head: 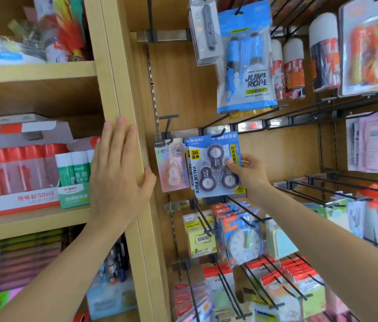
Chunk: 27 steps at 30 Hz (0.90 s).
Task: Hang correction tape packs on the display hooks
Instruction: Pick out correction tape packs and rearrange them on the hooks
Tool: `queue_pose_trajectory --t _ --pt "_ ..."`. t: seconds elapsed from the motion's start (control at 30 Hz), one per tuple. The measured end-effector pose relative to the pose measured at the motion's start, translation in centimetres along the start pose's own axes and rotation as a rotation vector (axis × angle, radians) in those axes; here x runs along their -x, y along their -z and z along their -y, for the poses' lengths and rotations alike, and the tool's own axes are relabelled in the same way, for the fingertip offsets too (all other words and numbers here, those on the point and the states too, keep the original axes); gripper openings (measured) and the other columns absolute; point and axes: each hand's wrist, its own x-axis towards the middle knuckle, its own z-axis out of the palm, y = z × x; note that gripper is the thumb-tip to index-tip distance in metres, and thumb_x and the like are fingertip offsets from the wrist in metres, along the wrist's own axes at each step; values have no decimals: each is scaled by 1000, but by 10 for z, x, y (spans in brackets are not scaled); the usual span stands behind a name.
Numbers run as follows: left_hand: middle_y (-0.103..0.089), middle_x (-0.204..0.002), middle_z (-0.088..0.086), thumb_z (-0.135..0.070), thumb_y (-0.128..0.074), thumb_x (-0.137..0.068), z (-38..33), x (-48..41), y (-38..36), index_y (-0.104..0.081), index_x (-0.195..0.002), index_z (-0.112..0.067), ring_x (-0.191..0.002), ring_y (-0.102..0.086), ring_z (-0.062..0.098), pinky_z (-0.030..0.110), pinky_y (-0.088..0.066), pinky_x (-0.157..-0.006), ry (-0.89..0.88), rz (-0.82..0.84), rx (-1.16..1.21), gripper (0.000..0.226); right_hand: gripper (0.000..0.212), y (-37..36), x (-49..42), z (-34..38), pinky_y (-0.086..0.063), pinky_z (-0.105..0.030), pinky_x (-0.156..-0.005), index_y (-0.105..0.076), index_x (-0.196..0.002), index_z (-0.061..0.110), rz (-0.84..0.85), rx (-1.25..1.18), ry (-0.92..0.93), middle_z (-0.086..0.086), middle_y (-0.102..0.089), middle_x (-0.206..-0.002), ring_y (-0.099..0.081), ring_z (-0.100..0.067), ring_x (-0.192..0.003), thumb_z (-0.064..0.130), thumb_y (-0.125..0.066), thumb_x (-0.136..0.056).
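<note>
A blue correction tape value pack [209,166] with three dark rollers hangs at a black display hook [218,133], with more blue packs behind it. My right hand [250,173] pinches its right edge between thumb and fingers. To its left a pink single correction tape pack [171,166] hangs on another hook [168,123]. My left hand [118,170] lies flat and open against the wooden upright [123,94], holding nothing.
A blue jump rope bag [246,61] hangs above. Empty black hooks [346,184] jut out at the right. Sticky notes and a clock toy [243,245] hang below. Glue boxes [21,180] fill the left shelf.
</note>
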Motion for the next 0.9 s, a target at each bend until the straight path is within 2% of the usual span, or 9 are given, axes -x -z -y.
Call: queue_pose_trajectory --t 0.1,0.2,0.3,0.43,0.53,0.6,0.73,0.9 --pt "-15 -168 9 -24 -64 -89 0 0 0 -24 -159 -8 -157 -6 25 49 -18 -125 -8 -10 6 82 19 -11 -21 -3 -59 -35 -70 -64 -100 12 -37 140 14 -9 -72 -94 -69 -20 -76 20 -76 -87" --pt "-16 -168 9 -24 -63 -90 1 1 0 -24 -158 -8 -157 -7 25 50 -20 -124 -11 -13 4 81 16 -20 -40 -4 -57 -37 -73 -63 -94 10 -38 240 20 -8 -67 -86 -64 -23 -76 18 -76 -87" --pt "-16 -168 9 -25 -62 -91 1 1 0 -23 -159 -8 -157 -6 25 50 -19 -125 -12 -6 2 80 19 -24 -48 -2 -48 -28 -62 -62 -98 7 -18 289 14 -5 -64 -80 -60 -18 -69 18 -74 -89" --pt "-15 -168 8 -32 -54 -93 2 1 0 -22 -159 -10 -157 -6 24 49 -18 -125 -18 4 -8 77 26 -21 -46 -4 -49 -29 -60 -62 -106 8 -50 408 17 -6 -66 -85 -62 -23 -79 24 -75 -88" --pt "-14 -169 8 -29 -59 -94 2 1 0 -23 -159 -10 -157 -5 24 50 -20 -124 -22 19 -5 77 48 -13 -33 -6 -52 -32 -73 -54 -130 9 -51 509 95 -6 -65 -110 -61 -20 -89 23 -74 -89" --pt "-14 -169 8 -29 -60 -93 2 2 0 -24 -159 -10 -157 -6 24 49 -20 -125 -20 17 -5 78 53 -6 -18 -1 -50 -32 -78 -51 -136 11 -54 544 160 -7 -62 -124 -57 -17 -94 24 -74 -89" --pt "-18 -168 9 -29 -60 -92 4 2 0 -28 -157 -9 -156 -9 25 49 -22 -124 -34 -3 7 75 48 7 22 14 -53 -36 -88 -57 -131 14 68 525 247 0 -62 -122 -61 -18 -104 18 -75 -87" --pt "-20 -167 6 -33 -58 -93 -2 1 9 -32 -156 -12 -156 -10 24 46 -14 -126 1 35 40 71 32 24 77 40 -54 -28 -87 -65 -120 19 231 585 386 9 -67 -116 -63 -13 -104 17 -71 -89"
